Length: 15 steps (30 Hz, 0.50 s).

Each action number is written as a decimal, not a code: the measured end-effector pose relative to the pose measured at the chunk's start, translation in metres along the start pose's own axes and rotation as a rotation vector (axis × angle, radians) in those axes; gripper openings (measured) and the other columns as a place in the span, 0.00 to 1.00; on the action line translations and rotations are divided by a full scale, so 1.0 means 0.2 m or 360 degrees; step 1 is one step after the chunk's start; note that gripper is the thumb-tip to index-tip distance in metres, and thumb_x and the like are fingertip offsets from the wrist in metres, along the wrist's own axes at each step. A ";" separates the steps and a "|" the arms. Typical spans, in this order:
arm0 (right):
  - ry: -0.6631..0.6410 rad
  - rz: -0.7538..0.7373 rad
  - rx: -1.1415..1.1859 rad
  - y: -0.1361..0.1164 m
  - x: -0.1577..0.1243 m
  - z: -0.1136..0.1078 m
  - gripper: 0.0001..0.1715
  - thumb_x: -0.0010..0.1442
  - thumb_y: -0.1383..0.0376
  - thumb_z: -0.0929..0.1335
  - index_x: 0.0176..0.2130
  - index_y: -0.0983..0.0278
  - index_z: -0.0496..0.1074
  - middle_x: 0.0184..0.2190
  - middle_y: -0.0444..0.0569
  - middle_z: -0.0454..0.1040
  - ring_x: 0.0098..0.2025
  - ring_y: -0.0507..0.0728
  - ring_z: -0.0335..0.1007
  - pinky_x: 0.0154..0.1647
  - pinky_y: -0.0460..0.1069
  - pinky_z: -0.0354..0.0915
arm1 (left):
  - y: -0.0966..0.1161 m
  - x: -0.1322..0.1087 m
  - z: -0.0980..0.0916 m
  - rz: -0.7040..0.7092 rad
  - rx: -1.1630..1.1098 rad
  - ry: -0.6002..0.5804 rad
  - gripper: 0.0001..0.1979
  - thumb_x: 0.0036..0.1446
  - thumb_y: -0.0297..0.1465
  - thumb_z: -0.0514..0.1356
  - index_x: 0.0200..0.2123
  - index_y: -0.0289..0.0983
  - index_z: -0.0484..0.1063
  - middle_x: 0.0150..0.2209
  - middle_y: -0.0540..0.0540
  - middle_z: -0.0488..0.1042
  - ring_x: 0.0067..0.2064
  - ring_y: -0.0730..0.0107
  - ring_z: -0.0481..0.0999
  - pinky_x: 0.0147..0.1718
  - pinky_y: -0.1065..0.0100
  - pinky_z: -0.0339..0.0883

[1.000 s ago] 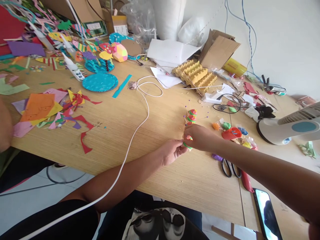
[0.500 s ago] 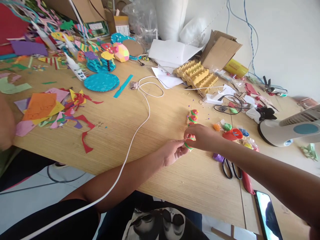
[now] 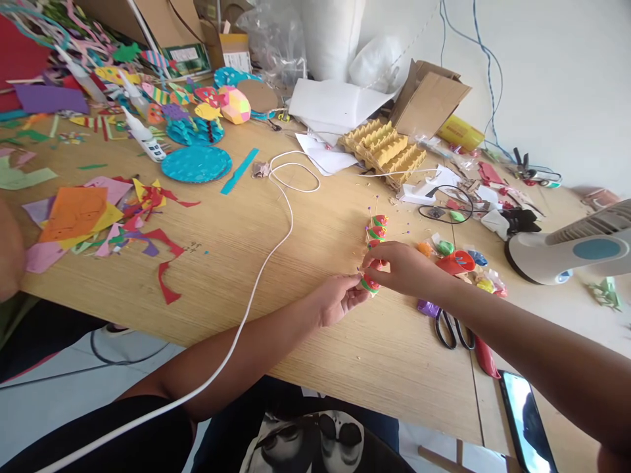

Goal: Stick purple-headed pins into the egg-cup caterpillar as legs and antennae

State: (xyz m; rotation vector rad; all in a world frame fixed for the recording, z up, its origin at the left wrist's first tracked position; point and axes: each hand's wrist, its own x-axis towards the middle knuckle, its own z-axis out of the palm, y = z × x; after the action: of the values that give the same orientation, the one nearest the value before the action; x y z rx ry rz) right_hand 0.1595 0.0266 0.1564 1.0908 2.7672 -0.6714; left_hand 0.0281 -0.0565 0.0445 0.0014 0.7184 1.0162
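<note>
A row of small red and green pieces [image 3: 379,221] runs across the wooden table, with purple-headed pins standing at its far pieces. My left hand [image 3: 341,299] holds the nearest red and green piece [image 3: 369,284] from the left side, fingertips closed on it. Just above that piece, my right hand [image 3: 397,264] is pinched by a thin pin whose purple head [image 3: 359,269] shows near the fingertips. My right hand partly covers the middle of the row.
White cable [image 3: 261,276] crosses the table on my left. Scissors [image 3: 451,328], a red cup [image 3: 456,262], a phone [image 3: 526,420] and a fan [image 3: 566,246] lie to the right. Paper scraps [image 3: 79,210] and another person's arm [image 3: 10,253] are far left.
The view has shifted slightly. My right hand has lifted a little off the nearest piece, so more of its red top shows. My left hand stays on the piece.
</note>
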 end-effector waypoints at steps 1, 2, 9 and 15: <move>0.0060 -0.0004 0.0030 -0.01 -0.02 -0.02 0.08 0.60 0.63 0.68 0.38 0.59 0.78 0.35 0.46 0.79 0.38 0.55 0.72 0.37 0.49 0.64 | 0.00 0.00 0.00 -0.0009 -0.0007 0.0028 0.10 0.66 0.24 0.57 0.33 0.29 0.76 0.29 0.44 0.77 0.29 0.79 0.76 0.32 0.78 0.75; 0.0132 -0.0007 0.0058 -0.02 -0.06 -0.03 0.09 0.61 0.62 0.67 0.38 0.60 0.78 0.35 0.46 0.79 0.38 0.55 0.72 0.37 0.49 0.65 | 0.00 0.00 0.00 -0.0019 -0.0018 0.0053 0.10 0.66 0.24 0.57 0.33 0.29 0.75 0.29 0.44 0.77 0.28 0.79 0.76 0.32 0.78 0.75; 0.0825 0.0124 -0.0045 0.00 -0.42 0.06 0.09 0.65 0.60 0.67 0.42 0.59 0.76 0.39 0.51 0.78 0.45 0.61 0.73 0.48 0.56 0.66 | 0.01 -0.01 0.01 0.0000 0.0001 0.0138 0.10 0.67 0.21 0.55 0.32 0.29 0.72 0.29 0.44 0.77 0.28 0.79 0.78 0.30 0.79 0.76; 0.1135 0.0442 0.0173 0.12 -0.66 0.40 0.07 0.65 0.61 0.66 0.35 0.58 0.72 0.35 0.50 0.77 0.41 0.62 0.73 0.45 0.57 0.68 | -0.02 -0.05 0.01 0.0216 0.0192 0.0203 0.06 0.62 0.18 0.58 0.35 0.34 0.67 0.31 0.46 0.77 0.29 0.75 0.79 0.33 0.75 0.76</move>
State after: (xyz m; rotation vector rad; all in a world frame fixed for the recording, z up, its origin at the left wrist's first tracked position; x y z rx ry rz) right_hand 0.2672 -0.0750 0.1068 2.0262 3.0260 -0.4617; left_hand 0.0281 -0.0654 0.0497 0.0918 0.9047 1.1085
